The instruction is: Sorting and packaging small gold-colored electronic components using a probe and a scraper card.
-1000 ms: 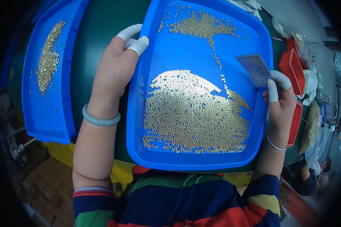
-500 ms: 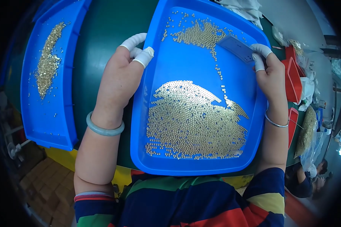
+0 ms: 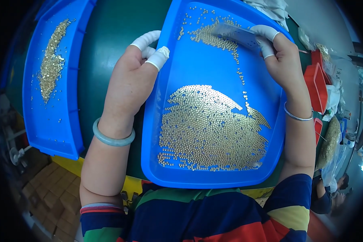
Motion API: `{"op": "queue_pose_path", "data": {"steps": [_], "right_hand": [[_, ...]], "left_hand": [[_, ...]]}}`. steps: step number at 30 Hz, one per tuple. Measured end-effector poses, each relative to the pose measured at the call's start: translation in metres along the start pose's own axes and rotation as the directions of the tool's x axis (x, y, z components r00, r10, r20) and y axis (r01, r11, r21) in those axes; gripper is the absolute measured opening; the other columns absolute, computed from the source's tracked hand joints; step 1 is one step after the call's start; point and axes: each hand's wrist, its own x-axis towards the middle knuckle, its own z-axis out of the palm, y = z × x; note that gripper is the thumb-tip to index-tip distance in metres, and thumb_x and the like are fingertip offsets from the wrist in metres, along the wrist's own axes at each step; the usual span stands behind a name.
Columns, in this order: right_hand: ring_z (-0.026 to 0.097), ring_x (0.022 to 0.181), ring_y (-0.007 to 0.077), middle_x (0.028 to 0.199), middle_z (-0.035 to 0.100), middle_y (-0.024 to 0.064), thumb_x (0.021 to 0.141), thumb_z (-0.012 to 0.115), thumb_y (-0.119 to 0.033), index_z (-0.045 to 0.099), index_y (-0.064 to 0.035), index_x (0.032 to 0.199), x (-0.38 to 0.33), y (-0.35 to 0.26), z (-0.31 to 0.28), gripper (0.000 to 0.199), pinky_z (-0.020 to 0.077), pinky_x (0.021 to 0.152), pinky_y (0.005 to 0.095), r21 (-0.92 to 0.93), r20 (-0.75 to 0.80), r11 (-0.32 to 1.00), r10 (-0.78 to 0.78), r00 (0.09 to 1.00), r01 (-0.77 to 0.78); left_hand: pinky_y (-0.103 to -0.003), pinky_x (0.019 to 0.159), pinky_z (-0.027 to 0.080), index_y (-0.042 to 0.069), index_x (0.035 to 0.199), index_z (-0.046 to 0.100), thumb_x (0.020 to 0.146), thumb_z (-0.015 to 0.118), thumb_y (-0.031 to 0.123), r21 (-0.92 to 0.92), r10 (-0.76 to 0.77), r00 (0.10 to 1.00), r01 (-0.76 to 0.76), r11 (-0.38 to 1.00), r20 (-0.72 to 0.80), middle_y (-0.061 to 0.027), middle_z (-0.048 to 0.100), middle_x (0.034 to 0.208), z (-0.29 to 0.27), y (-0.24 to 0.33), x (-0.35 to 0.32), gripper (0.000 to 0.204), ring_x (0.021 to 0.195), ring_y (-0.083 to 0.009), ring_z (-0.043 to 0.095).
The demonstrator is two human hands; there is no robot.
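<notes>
Blue tray [image 3: 201,68] in left hand [image 3: 130,78], thin card [image 3: 237,34] in right hand [image 3: 285,60]

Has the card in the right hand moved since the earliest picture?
Yes: against a red bin, the card moved left and up the picture, now overlapping the upper beads.

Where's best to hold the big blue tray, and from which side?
Likely the left rim of the big blue tray, coming from the person's left: it stands raised, giving an edge to pinch, and the left grip has hold there. Gold-coloured beads lie loose inside, so hold it level.
</notes>
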Motion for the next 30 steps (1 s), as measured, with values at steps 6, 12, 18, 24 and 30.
{"op": "queue_pose_path", "data": {"steps": [6, 12, 18, 24, 30], "right_hand": [[0.061, 0.082, 0.0187, 0.093, 0.062, 0.0076, 0.076, 0.052, 0.011, 0.061, -0.0074, 0.102, 0.005, 0.003, 0.001, 0.033, 0.049, 0.074, 0.0266, 0.006, 0.054, 0.991, -0.135, 0.989, 0.135], [0.061, 0.079, 0.0181, 0.093, 0.061, 0.0077, 0.074, 0.05, 0.015, 0.061, -0.0075, 0.101, -0.005, 0.002, -0.004, 0.036, 0.0501, 0.071, 0.026, 0.041, 0.107, 0.981, -0.191, 0.976, 0.188], [0.06, 0.077, 0.022, 0.09, 0.061, 0.0093, 0.073, 0.051, 0.013, 0.062, -0.0082, 0.1, -0.019, -0.002, -0.01, 0.035, 0.049, 0.068, 0.0279, 0.083, 0.107, 0.977, -0.206, 0.973, 0.197], [0.06, 0.073, 0.0225, 0.085, 0.06, 0.01, 0.072, 0.051, 0.013, 0.061, -0.0069, 0.098, -0.038, -0.007, -0.02, 0.034, 0.0487, 0.064, 0.0289, 0.069, 0.139, 0.982, -0.185, 0.973, 0.177], [0.058, 0.067, 0.0168, 0.085, 0.06, 0.0088, 0.075, 0.052, 0.011, 0.06, -0.0044, 0.097, -0.058, -0.015, -0.032, 0.028, 0.0472, 0.059, 0.0248, 0.064, 0.167, 0.987, -0.155, 0.974, 0.147]], "left_hand": [[-0.022, 0.065, 0.045, -0.005, 0.12, 0.046, 0.087, 0.054, 0.016, 0.025, 0.027, 0.999, -0.027, 0.999, -0.023, -0.0036, 0.056, 0.075, 0.001, -0.002, 0.0, 0.041, 0.071, -0.0098, 0.055], [-0.024, 0.068, 0.046, -0.004, 0.12, 0.047, 0.087, 0.053, 0.018, 0.085, 0.036, 0.999, -0.033, 0.996, -0.036, -0.0063, 0.058, 0.079, 0.002, -0.003, -0.002, 0.041, 0.075, -0.0133, 0.057], [-0.026, 0.07, 0.047, -0.004, 0.121, 0.047, 0.086, 0.053, 0.019, 0.097, 0.044, 0.998, -0.04, 0.994, -0.04, -0.0085, 0.06, 0.082, 0.004, -0.001, -0.002, 0.042, 0.077, -0.0158, 0.059], [-0.027, 0.072, 0.047, -0.003, 0.121, 0.047, 0.085, 0.054, 0.019, 0.118, 0.044, 0.998, -0.038, 0.992, -0.047, -0.0117, 0.06, 0.088, 0.006, 0.0, -0.003, 0.043, 0.082, -0.0183, 0.06], [-0.028, 0.076, 0.047, -0.002, 0.12, 0.048, 0.085, 0.055, 0.02, 0.088, 0.063, 0.996, -0.058, 0.994, -0.056, -0.0149, 0.06, 0.098, 0.007, -0.003, -0.001, 0.043, 0.088, -0.02, 0.059]]}}
